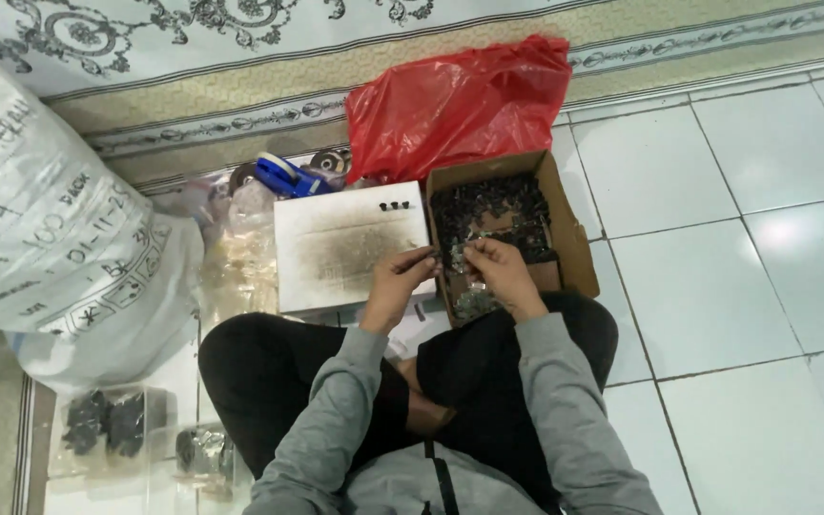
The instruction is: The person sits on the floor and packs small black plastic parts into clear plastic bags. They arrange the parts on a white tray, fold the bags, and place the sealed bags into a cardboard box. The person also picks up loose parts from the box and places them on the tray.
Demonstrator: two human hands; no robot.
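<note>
Centrally, left hand [401,277] and right hand [500,269] pinched one small dark part [452,256] between fingertips, held over the cardboard box [569,250] of like parts for easy reach.

Both hands [450,267] raised — fingers pinched

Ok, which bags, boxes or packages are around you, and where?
White sack: far left, bulging, dark handwriting.
Red plastic bag: ahead, crumpled.
Cardboard box: before the right hand, open, brown, holding small dark parts.
White flat box: before the left hand, smudged.
</note>
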